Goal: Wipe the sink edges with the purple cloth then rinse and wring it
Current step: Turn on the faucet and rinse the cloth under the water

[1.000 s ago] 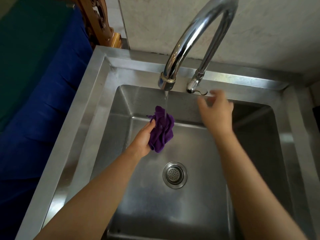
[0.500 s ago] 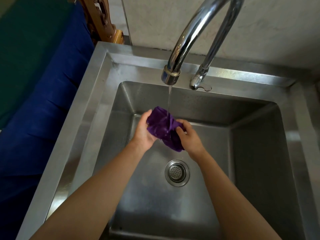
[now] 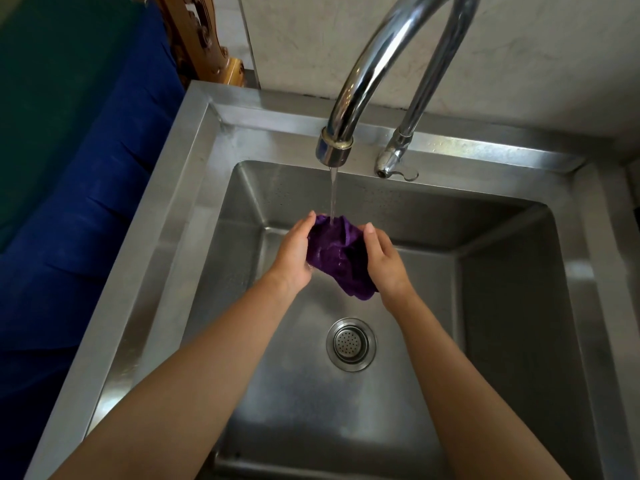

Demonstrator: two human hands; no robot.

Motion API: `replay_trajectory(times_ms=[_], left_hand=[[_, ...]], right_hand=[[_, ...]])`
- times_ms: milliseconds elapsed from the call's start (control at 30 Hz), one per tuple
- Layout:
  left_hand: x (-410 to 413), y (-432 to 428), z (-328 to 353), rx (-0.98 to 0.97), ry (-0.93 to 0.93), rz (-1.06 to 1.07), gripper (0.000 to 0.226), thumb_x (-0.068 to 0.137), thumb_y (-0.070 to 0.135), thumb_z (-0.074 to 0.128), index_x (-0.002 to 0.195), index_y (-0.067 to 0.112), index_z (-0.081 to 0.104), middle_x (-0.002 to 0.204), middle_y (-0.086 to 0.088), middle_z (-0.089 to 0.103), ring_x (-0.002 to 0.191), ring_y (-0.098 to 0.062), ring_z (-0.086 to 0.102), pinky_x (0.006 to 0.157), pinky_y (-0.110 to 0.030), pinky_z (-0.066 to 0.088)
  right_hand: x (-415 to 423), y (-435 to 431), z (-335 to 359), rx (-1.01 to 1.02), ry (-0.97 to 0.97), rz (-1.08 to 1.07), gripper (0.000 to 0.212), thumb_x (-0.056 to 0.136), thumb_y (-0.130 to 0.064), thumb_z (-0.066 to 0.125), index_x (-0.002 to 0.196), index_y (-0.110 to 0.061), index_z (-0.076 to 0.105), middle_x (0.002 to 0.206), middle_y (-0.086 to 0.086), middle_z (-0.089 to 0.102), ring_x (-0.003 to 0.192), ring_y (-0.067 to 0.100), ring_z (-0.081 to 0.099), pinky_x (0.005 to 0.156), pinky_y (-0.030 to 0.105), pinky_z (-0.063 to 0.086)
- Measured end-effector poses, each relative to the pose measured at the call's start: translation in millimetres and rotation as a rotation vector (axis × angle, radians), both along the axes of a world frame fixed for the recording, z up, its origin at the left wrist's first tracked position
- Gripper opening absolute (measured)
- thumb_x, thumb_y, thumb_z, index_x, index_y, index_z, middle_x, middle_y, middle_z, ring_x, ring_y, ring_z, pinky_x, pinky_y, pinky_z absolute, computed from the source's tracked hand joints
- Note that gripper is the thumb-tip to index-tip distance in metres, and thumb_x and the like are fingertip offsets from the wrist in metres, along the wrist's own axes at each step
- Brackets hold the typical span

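The purple cloth (image 3: 337, 256) is bunched up between both my hands above the basin of the steel sink (image 3: 180, 202). My left hand (image 3: 294, 254) cups its left side and my right hand (image 3: 382, 259) presses its right side. A thin stream of water (image 3: 333, 195) runs from the chrome tap spout (image 3: 334, 148) onto the top of the cloth. A corner of the cloth hangs down below my right palm.
The round drain strainer (image 3: 350, 344) sits in the basin floor below the hands. The tap handle (image 3: 393, 164) stands on the back rim, right of the spout. A blue fabric surface (image 3: 86, 209) and carved wood (image 3: 197, 39) lie to the left of the sink.
My right hand came away from the tap handle and down onto the cloth, which only my left hand held before. Both hands now hold it under the running water.
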State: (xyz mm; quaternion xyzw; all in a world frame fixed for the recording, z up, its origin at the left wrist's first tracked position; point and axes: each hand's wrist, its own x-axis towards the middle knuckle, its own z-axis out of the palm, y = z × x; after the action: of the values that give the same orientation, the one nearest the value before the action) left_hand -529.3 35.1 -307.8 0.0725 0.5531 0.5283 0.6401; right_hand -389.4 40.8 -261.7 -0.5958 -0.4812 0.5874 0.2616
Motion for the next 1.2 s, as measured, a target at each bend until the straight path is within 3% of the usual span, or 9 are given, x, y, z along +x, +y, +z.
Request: replay_trajectory(times_ms=[167,267,433,567,700,800,967,1100,1200], left_hand=[[4.2,-1.4,1.1,0.043,-0.023,0.013,0.019,0.094,0.03,0.049,0.092,0.022,0.066,0.086,0.0,0.072,0.082,-0.018,0.067,0.072,-0.032,0.053],[3.4,-2.4,0.9,0.044,-0.041,0.027,0.019,0.093,0.022,0.048,0.1,0.025,0.066,0.085,0.002,0.073,0.08,-0.017,0.069,0.068,-0.031,0.054],[8.9,0.7,-0.8,-0.082,0.079,-0.051,0.034,0.088,0.048,0.051,0.078,0.022,0.071,0.079,0.0,0.073,0.08,-0.018,0.067,0.076,-0.031,0.052],[16.3,-1.3,2.5,-0.084,0.0,-0.09,0.047,0.097,0.039,0.036,0.067,0.017,0.063,0.055,0.003,0.065,0.063,-0.012,0.062,0.064,-0.025,0.047],[28.9,-3.9,16.5,-0.077,-0.039,-0.083,0.051,0.099,0.028,0.03,0.06,0.014,0.06,0.046,0.0,0.061,0.054,-0.012,0.06,0.052,-0.018,0.048],[26.2,2.3,14.1,-0.138,0.151,0.003,0.046,0.09,0.031,0.048,0.05,0.017,0.066,0.054,0.0,0.063,0.064,-0.016,0.061,0.067,-0.025,0.05],[14.9,0.4,22.9,0.029,0.429,-0.025,0.018,0.09,0.038,0.056,0.078,0.024,0.059,0.08,0.003,0.065,0.077,-0.013,0.062,0.075,-0.029,0.05],[-1.9,-1.2,26.2,0.07,0.29,-0.016,0.008,0.092,0.026,0.055,0.095,0.021,0.061,0.086,0.002,0.068,0.079,-0.012,0.064,0.066,-0.024,0.051],[-7.1,-2.8,33.7,0.096,0.175,-0.04,0.015,0.094,0.022,0.051,0.096,0.016,0.065,0.078,0.002,0.074,0.074,-0.012,0.069,0.061,-0.024,0.055]], right_hand=[[5.5,1.5,-4.3,-0.051,-0.066,0.077,0.041,0.088,-0.046,0.054,0.12,-0.02,0.051,0.107,-0.003,0.057,0.101,0.016,0.057,0.087,0.03,0.046],[10.2,2.9,-6.3,-0.057,-0.078,0.086,0.036,0.089,-0.035,0.058,0.121,-0.02,0.051,0.107,-0.003,0.056,0.102,0.019,0.058,0.086,0.031,0.049],[-5.1,-5.1,4.5,0.289,-0.088,0.142,0.02,0.093,-0.013,0.051,0.111,-0.01,0.059,0.097,-0.003,0.061,0.088,0.011,0.057,0.077,0.011,0.043],[-31.7,-9.3,13.7,0.476,-0.325,0.224,0.025,0.094,-0.036,0.046,0.097,-0.014,0.059,0.087,0.01,0.069,0.082,0.028,0.062,0.068,0.033,0.045],[-44.0,9.8,17.6,0.386,-0.606,0.166,0.046,0.098,-0.042,0.032,0.092,-0.006,0.061,0.094,0.021,0.068,0.09,0.04,0.061,0.072,0.039,0.044],[-45.1,24.1,8.2,0.326,-0.658,0.126,0.051,0.098,-0.042,0.03,0.097,-0.005,0.065,0.1,0.022,0.067,0.095,0.041,0.061,0.078,0.04,0.046],[-26.9,35.8,-7.3,0.107,-0.443,0.114,0.053,0.1,-0.041,0.025,0.113,-0.003,0.059,0.113,0.023,0.062,0.106,0.037,0.056,0.084,0.036,0.04],[-20.7,25.5,0.9,0.029,-0.086,0.183,0.052,0.095,-0.05,0.032,0.132,-0.016,0.044,0.123,-0.001,0.051,0.117,0.015,0.047,0.095,0.027,0.034],[-19.3,21.4,-7.5,0.064,-0.125,0.313,0.08,0.068,-0.069,0.062,0.134,-0.031,0.037,0.131,0.003,0.048,0.123,0.021,0.047,0.103,0.042,0.042]])
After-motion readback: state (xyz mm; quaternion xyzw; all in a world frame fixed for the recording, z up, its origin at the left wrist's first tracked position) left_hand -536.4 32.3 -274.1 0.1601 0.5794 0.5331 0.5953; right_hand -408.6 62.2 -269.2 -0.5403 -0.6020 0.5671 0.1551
